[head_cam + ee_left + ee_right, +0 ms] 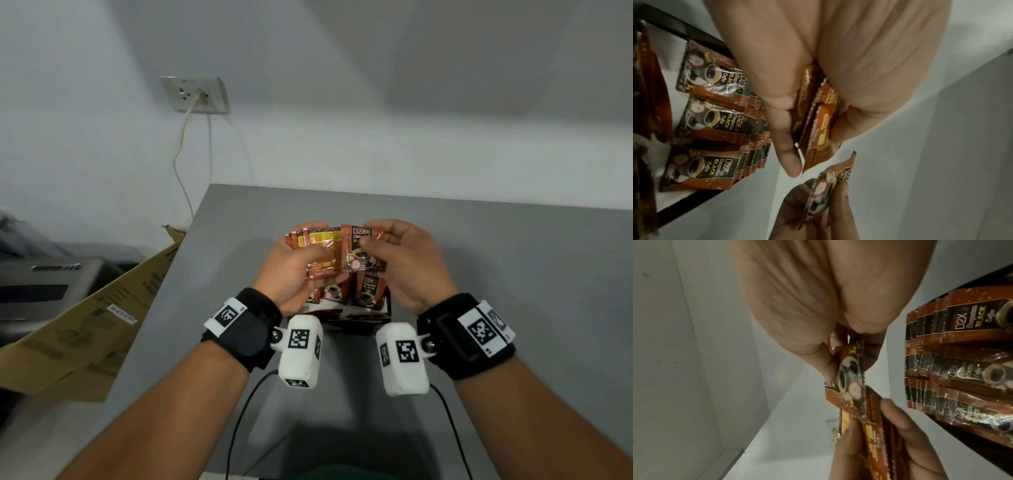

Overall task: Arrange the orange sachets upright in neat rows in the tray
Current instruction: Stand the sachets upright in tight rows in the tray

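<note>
Head view, left to right: a flattened brown cardboard box [92, 318] leans against the left edge of the grey tabletop [513, 260], and a white wall socket [195, 94] with a pale cable plugged in sits on the wall above it. At the middle of the tabletop, the left hand [291, 270] has its fingers and thumb curled round a fanned bundle of orange foil sachets [318, 250], held above the surface. Just right of the bundle, and touching it, a single orange sachet with a coffee-cup print [363, 251] is pinched between the thumb and fingers of the right hand [407, 263]. Below both hands stands the dark, low-walled cardboard tray [352, 317], partly hidden by the wrists.

Left wrist view shows rows of orange sachets standing in the tray [715, 113], printed faces all turned the same way, packed one behind another in three rows. Right wrist view shows the same rows at its right side, with the single sachet's serrated edge meeting the bundle between the two hands.
</note>
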`<act>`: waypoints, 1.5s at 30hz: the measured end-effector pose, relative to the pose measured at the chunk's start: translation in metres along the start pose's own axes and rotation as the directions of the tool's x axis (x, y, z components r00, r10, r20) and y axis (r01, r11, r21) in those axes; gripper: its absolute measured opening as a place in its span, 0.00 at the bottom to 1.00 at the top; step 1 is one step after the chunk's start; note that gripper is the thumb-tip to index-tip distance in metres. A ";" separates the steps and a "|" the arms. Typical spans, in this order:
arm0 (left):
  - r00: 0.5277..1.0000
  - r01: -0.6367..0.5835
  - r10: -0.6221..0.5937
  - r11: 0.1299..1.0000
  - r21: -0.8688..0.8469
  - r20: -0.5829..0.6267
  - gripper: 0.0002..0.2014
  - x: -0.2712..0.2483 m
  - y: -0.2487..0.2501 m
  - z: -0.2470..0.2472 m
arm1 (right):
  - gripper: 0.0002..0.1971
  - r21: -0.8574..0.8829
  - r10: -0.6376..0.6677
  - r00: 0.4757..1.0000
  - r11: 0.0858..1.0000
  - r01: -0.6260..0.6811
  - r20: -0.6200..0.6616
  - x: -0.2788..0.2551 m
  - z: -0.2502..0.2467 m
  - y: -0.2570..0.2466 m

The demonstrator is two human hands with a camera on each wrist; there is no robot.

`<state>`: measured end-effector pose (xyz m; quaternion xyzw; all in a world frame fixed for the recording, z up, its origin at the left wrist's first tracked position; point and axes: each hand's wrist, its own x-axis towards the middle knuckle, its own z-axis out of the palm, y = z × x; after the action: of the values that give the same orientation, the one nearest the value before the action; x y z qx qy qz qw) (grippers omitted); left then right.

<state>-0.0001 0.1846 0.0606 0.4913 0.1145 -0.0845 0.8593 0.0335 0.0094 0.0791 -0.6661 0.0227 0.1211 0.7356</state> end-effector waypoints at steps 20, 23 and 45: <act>0.993 0.030 -0.039 0.996 -0.080 -0.112 0.17 0.010 0.002 -0.009 | 0.13 -0.519 -0.289 0.884 0.724 0.453 0.369 -0.015 -0.017 -0.003; 0.988 -0.060 0.075 0.992 0.114 -0.137 0.31 0.010 0.006 -0.011 | 0.10 -0.318 -0.117 0.937 0.921 0.227 0.328 -0.014 -0.026 -0.003; 0.999 -0.032 0.027 0.986 0.165 0.032 0.16 0.002 -0.007 0.002 | 0.06 -0.007 -0.014 0.986 1.000 0.015 0.165 -0.007 0.000 -0.008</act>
<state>0.0002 0.1796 0.0550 0.5613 0.0869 -0.0883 0.8183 0.0287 0.0078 0.0878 -0.6570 -0.0437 0.1707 0.7330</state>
